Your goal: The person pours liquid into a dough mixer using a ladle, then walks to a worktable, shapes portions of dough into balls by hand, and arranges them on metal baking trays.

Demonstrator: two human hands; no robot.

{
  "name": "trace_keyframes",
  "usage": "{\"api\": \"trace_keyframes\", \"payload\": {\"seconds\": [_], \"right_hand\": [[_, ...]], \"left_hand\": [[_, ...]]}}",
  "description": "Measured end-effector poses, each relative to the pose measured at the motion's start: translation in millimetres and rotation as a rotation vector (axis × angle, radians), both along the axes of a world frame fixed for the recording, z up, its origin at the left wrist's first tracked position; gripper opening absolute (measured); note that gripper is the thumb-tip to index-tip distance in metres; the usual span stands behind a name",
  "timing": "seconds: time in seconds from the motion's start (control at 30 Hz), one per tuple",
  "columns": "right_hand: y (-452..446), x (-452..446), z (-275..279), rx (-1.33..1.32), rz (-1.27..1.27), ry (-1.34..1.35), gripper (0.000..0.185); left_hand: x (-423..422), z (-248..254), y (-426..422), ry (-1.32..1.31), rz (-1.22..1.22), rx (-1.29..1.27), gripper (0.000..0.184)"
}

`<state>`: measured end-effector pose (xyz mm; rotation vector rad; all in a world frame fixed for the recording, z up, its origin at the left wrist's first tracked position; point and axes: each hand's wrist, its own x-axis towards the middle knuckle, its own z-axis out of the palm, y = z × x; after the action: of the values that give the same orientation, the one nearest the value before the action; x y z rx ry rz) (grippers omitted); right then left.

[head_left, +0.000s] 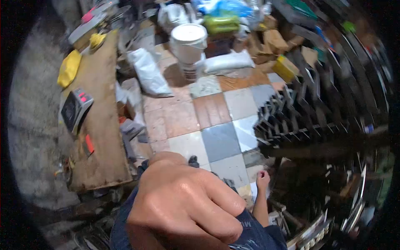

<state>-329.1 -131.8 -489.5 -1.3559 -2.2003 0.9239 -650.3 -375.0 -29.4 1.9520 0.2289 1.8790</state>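
My left hand fills the lower middle, very close to the camera, back of the hand up. Its fingers are curled under into a fist, and whatever lies inside is hidden. Farther down at my right side, my right hand hangs small above the floor with its fingers curled closed; I see nothing in it. Below both is my dark blue shirt with pale lettering. Neither hand appears to touch the objects around it.
A wooden bench on the left bears a black-and-white device, an orange-red object and a yellow bag. Ahead on the tiled floor stands a white lidded bucket among sacks. Dark metal racks crowd the right.
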Motion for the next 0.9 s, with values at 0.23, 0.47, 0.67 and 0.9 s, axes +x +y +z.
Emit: {"api": "trace_keyframes", "payload": {"seconds": [0.23,0.47,0.67,0.9], "right_hand": [[-11,-3,-214,-0.470,0.305,-0.593,0.033],[97,-165,-211,-0.708,0.098,-0.674,0.040],[224,-490,-192,-0.048,0.499,-0.766,0.035],[147,-970,8,0.056,0.671,0.103,0.025]], "left_hand": [[-138,-4,-60,-0.066,0.222,-0.001,0.041],[-294,-29,-51,-0.046,0.426,-0.020,0.027],[-429,-18,-38,-0.012,0.565,-0.018,0.016],[-557,-4,-66,0.062,0.831,0.271,0.003]]}}
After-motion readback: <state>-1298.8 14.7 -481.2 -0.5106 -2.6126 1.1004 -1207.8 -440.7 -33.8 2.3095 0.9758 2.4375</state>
